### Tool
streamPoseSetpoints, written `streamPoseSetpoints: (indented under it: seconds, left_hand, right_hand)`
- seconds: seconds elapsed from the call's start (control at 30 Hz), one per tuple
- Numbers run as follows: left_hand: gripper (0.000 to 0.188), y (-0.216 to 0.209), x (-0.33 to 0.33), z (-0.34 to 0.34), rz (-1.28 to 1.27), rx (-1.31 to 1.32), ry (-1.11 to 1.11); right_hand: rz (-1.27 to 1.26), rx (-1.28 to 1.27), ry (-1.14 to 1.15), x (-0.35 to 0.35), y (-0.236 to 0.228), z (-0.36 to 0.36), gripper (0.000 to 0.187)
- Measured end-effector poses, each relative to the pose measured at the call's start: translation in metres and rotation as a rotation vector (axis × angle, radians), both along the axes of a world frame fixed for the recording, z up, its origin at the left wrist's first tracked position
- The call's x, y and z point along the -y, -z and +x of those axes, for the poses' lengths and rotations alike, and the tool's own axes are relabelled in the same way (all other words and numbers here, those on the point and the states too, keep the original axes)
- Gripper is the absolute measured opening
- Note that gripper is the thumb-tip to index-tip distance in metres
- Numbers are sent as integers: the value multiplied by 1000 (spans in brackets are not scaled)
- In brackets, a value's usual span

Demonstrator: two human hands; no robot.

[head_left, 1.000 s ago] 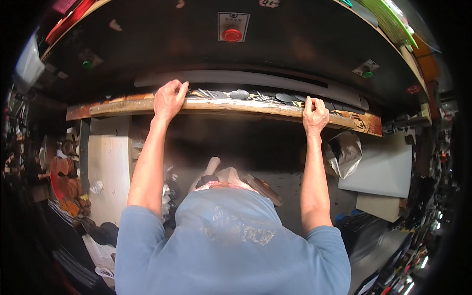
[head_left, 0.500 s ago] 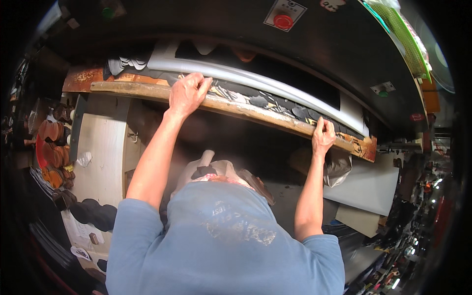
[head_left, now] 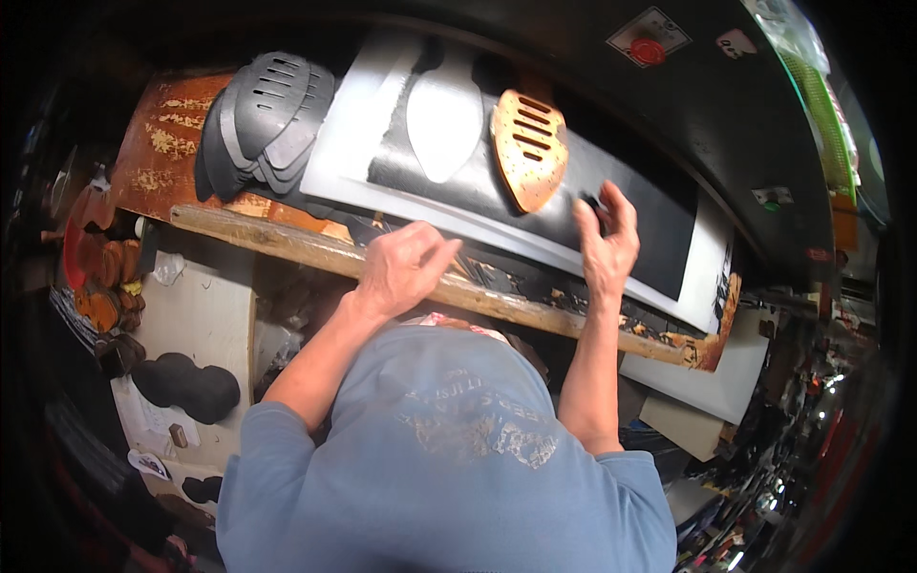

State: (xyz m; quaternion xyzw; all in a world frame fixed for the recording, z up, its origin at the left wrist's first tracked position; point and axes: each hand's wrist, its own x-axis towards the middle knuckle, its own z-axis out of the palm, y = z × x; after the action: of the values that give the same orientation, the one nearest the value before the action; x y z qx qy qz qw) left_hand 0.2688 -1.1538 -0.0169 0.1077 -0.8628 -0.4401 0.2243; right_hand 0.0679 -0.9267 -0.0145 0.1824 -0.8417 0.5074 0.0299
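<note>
Black sheet (head_left: 549,229) lies on white board (head_left: 353,134), w/ orange slotted piece (head_left: 530,158) on top; R hand (head_left: 611,246) above sheet, fingers spread; L hand (head_left: 399,270) by wooden rail (head_left: 267,239), fingers bent, can't tell grip.

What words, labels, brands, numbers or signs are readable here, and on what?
White square label around the round red button: print too small to read.
White irregular sticker on the dark machine panel: dark handwriting, too unclear to quote.
White rectangular label around the small green button: too small.
Blue fabric T-shirt: worn, broken lettering; not quoted.
</note>
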Motion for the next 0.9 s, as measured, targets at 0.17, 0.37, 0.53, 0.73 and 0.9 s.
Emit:
streamPoseSetpoints:
  seconds: [0.17, 0.37, 0.53, 0.73, 0.9]
  left_hand:
    - [20, -22, 31, -84, -242, -271, 47]
    - [45, 10, 63, -175, -297, -156, 5]
    - [45, 23, 66, -177, -402, -102, 20]
    - [37, 20, 66, -178, -401, -47, 29]
    - [44, 2, 61, -178, -398, 45, 35]
  right_hand:
    - [455, -171, -273, 100, -21, -21, 103]
    - [511, -139, -236, 126, -28, -29, 94]
    - [303, -19, -284, 107, -34, -41, 89]
    - [-500, 581, -460, 74, -49, -68, 101]
    - [-677, 610, -323, 56, -44, -44, 99]
